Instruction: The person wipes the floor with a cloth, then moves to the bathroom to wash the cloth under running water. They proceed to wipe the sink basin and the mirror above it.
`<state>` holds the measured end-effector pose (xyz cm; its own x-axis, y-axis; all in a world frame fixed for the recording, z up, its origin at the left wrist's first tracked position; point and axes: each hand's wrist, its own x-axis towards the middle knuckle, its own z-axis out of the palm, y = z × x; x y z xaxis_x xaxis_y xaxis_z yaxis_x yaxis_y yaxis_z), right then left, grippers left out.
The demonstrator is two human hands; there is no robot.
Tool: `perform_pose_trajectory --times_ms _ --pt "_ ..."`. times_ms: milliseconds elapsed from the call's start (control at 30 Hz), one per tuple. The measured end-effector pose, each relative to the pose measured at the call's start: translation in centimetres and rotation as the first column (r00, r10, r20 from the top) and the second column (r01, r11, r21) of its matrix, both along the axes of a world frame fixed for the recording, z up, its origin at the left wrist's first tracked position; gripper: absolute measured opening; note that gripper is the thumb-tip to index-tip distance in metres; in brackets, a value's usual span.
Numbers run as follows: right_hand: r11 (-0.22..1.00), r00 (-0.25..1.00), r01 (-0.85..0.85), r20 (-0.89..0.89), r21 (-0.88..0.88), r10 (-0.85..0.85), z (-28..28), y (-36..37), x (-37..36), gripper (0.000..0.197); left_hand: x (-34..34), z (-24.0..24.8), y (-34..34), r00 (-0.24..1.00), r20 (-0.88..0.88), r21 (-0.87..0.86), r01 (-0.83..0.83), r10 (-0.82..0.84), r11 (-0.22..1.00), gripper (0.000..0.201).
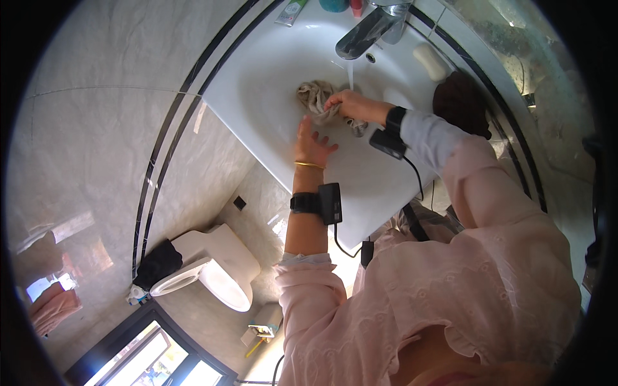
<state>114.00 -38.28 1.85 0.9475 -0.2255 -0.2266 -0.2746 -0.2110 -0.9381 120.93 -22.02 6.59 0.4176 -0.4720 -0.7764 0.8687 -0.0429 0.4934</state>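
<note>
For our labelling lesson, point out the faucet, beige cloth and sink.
Faucet point(367, 37), head view: on its spout.
Beige cloth point(315, 96), head view: on its bunched left part.
Sink point(262, 90), head view: on its bare left side.

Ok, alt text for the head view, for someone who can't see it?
The right hand holds a beige cloth in a white sink as water runs from the tap; the left hand is open close by. A soap bar and dark cloth lie at the sink's right.

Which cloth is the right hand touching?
The crumpled beige cloth in the glossy white basin; the bunched dark brown cloth at its right edge and black cloth by the white toilet are untouched.
</note>
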Motion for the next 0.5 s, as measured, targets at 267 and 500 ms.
perform_pose_trajectory --times_ms 267,500 --pt "0.968 0.985 -0.063 0.169 0.242 0.022 8.3 3.0 -3.3 0.022 2.9 -8.9 -1.3 0.808 0.538 -0.215 0.407 -0.240 0.888 0.041" --pt "0.962 0.924 0.200 0.362 -0.187 -0.122 7.4 6.2 -2.5 0.038 2.8 -10.3 -1.6 0.908 -0.410 -0.596 -0.197 -0.083 0.778 0.039"
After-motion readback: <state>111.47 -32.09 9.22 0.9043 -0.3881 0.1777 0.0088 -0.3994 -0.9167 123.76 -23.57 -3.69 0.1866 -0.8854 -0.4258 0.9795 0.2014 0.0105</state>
